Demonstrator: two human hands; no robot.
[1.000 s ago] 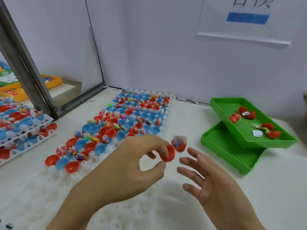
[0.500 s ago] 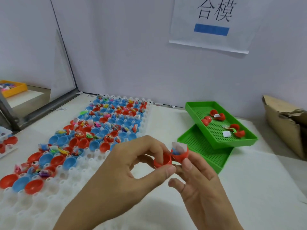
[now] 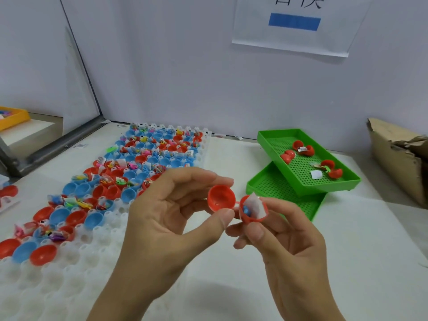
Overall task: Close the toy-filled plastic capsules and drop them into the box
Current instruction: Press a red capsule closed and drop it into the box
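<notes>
Presently both hands' fingers pinch one open red capsule [image 3: 236,206], unclosed; many filled capsules wait at ten o'clock, box [image 3: 398,158] at two.

At the upper right of the frame you see a white paper sign [image 3: 298,26] on the wall; its black characters are cut off and unreadable, above a blue bar.

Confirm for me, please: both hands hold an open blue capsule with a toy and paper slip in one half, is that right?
Not quite: the head view shows the capsule is red, not blue. The left hand and right hand do hold it open, toy and paper slip in one half.
</notes>
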